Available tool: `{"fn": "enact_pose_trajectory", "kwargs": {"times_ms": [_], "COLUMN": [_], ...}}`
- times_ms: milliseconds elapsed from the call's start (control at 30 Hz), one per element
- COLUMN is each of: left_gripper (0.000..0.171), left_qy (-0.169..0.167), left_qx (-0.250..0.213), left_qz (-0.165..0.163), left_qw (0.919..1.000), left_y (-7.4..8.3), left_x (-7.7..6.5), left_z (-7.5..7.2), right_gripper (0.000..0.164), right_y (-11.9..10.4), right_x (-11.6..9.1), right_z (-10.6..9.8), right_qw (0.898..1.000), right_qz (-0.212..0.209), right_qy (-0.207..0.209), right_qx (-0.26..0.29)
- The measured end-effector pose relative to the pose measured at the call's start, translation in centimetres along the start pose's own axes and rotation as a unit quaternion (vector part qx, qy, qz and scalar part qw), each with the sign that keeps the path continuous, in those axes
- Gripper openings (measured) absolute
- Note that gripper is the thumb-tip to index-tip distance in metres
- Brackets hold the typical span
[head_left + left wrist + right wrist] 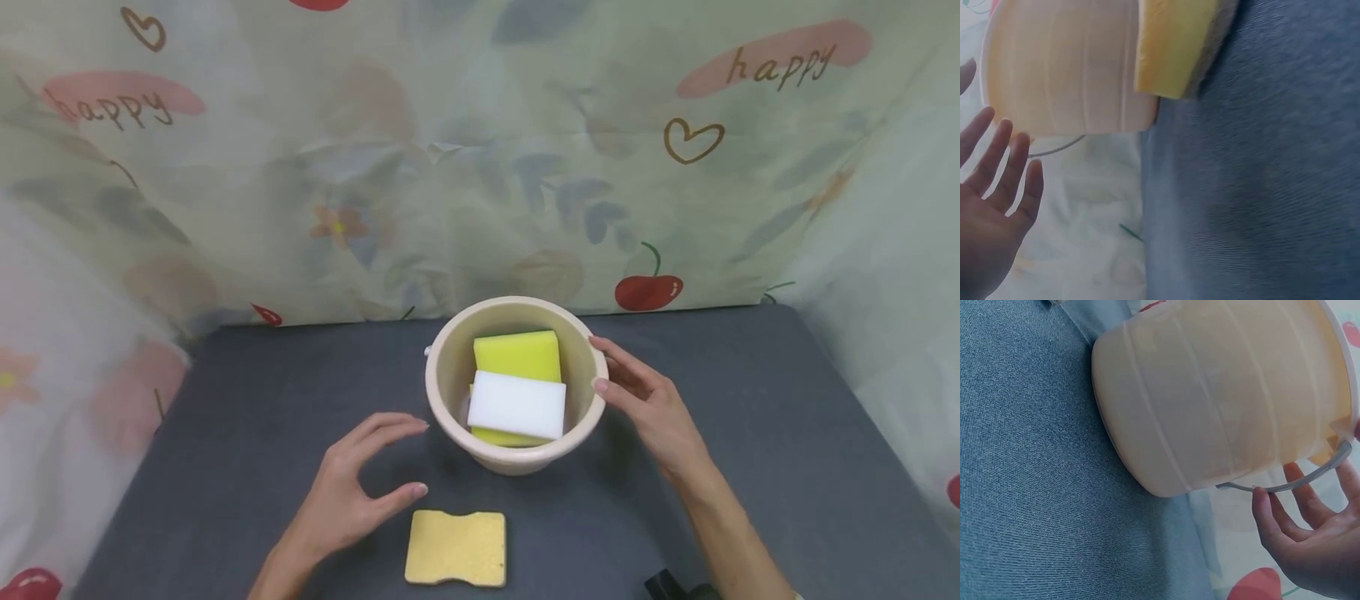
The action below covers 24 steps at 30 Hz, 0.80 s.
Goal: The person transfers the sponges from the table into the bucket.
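A cream bucket [517, 460] stands on the dark table with a white sponge [517, 406] lying over yellow sponges [517, 354] inside it. My right hand [652, 404] holds the bucket's right rim, thumb and index fingertips on the edge. In the right wrist view, its other fingers are beside the grey bail handle [1297, 482], which hangs down the bucket's side. To the left of the bucket, my left hand [352, 483] hovers with fingers and thumb spread apart, nothing between them. A pale yellow sponge [456, 548] with notched long sides lies in front of the bucket, near the left thumb.
Behind the table [247, 417] hangs a printed curtain [465, 167] with hearts, cherries and lettering, and similar cloth covers both sides. A small black object [666, 585] is at the bottom edge, beside the right forearm.
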<state>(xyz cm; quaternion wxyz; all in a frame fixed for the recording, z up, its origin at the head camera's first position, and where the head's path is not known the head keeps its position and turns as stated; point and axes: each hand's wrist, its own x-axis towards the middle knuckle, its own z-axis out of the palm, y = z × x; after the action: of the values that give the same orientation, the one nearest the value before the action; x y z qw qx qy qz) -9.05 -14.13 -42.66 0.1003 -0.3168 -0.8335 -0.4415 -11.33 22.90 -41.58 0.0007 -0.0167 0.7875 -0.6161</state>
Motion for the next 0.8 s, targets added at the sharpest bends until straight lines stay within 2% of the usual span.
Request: {"fn": "enact_pose_trajectory", "kwargs": {"times_ms": [100, 233, 400, 633, 800], "left_gripper": [0.06, 0.062, 0.063, 0.066, 0.07], "left_qy": [-0.036, -0.095, -0.142, -0.181, -0.233], "left_qx": [-0.004, 0.0, -0.009, -0.025, -0.046], "left_qz": [-0.039, -0.084, -0.121, -0.127, -0.162], "left_qw": [0.9986, 0.992, 0.9824, 0.975, 0.9578], "left_y": [0.0, -0.1, -0.5, -1.1, -1.2], "left_x": [-0.5, -1.3, -2.4, -3.3, -3.7], "left_z": [0.3, 0.8, 1.2, 1.7, 1.8], "right_gripper": [0.053, 0.053, 0.054, 0.054, 0.053], "right_y": [0.1, 0.1, 0.1, -0.1, -0.2], "right_x": [0.0, 0.0, -0.1, -0.1, -0.2], "right_z": [0.0, 0.0, 0.0, 0.0, 0.0], "right_qw": [1.0, 1.0, 1.0, 1.0, 1.0], "right_qz": [-0.002, -0.005, 0.0, -0.001, 0.0], "right_qy": [-0.001, -0.004, -0.005, -0.005, -0.005], "right_qx": [0.008, 0.025, 0.02, 0.018, 0.019]}}
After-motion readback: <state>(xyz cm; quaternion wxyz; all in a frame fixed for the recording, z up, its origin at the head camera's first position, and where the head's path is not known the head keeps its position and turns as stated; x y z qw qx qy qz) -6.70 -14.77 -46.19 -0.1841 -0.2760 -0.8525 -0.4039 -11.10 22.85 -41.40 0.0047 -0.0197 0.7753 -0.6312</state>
